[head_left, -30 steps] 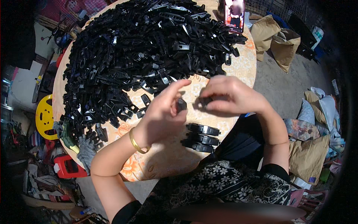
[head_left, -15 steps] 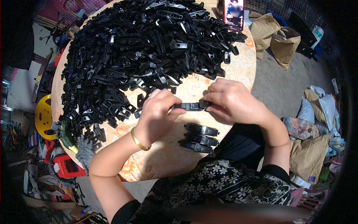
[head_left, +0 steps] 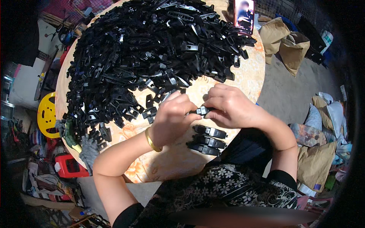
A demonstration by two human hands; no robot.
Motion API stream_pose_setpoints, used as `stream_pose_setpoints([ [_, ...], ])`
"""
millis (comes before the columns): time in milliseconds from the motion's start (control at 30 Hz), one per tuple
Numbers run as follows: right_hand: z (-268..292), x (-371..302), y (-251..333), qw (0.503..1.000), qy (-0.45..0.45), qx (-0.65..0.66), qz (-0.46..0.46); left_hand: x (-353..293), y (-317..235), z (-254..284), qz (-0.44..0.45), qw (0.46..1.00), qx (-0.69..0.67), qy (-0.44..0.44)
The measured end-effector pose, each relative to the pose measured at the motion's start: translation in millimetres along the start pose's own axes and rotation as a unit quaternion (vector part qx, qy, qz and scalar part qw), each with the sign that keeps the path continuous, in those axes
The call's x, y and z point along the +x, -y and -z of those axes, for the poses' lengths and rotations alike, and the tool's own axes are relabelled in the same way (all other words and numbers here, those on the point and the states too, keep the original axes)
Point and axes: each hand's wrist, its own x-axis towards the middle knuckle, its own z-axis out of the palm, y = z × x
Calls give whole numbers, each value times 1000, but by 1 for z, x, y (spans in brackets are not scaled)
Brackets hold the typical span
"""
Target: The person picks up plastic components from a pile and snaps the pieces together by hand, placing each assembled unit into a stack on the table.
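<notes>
Between my two hands is a small black plastic part (head_left: 202,110) with a light, shiny face; only its middle shows. My left hand (head_left: 173,117), with a gold bangle at the wrist, pinches one end. The fingers of my right hand (head_left: 231,106) close on the other end. Just nearer to me, three longer black plastic pieces (head_left: 210,132) lie side by side on the round table (head_left: 243,78). Beyond my hands spreads a large heap of loose black plastic parts (head_left: 133,57), some glinting in the light.
A phone (head_left: 244,17) stands upright at the table's far right edge. Grey gloves (head_left: 89,150) lie at the left edge. A yellow stool (head_left: 48,115) and a red plastic item (head_left: 67,166) are left of the table. Brown paper sacks (head_left: 294,51) stand on the floor at right.
My hands have come closer together, my left hand moving right. Less of the black part shows between them, and it appears turned. The whole view has shifted slightly.
</notes>
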Motion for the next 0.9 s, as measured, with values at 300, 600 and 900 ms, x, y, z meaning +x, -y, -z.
stream_pose_setpoints([
  [300, 25, 1, -21, 978, -97, -146, -115, 17, 44, 88, 120, 940, 321, 2],
  [600, 5, 1, -36, 963, -125, -210, -113, 8, 56, 80, 121, 897, 414, 98],
  [900, 20, -6, -45, 965, -103, -126, -206, 7, 51, 82, 129, 918, 353, 127],
])
